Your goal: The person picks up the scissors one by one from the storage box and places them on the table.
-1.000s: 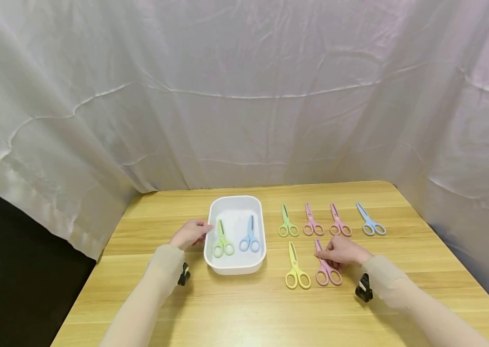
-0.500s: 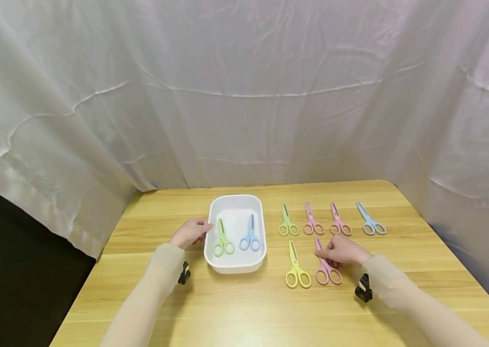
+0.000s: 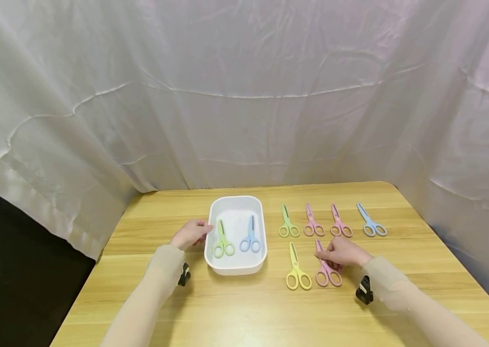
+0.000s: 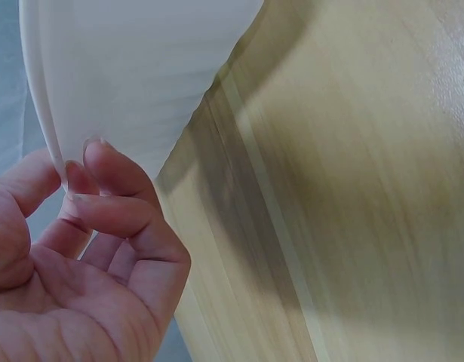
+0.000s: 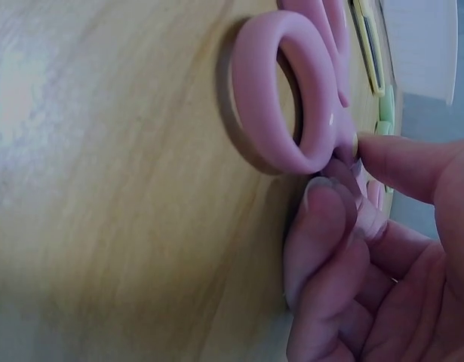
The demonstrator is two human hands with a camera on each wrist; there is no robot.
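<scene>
My left hand pinches the left rim of a white plastic tub; in the left wrist view the thumb and fingers close on the tub's edge from both sides. Inside the tub lie green scissors and blue scissors. At the right, my right hand pinches pink scissors near the pivot, thumb on one side and fingers curled on the other. Their finger loop fills the upper middle of the right wrist view, close over the wood. Yellow scissors lie just left of them.
Behind these, a row of scissors lies on the wooden table: green scissors, pink scissors, more pink scissors and blue scissors. A pale curtain hangs behind the table and along its sides.
</scene>
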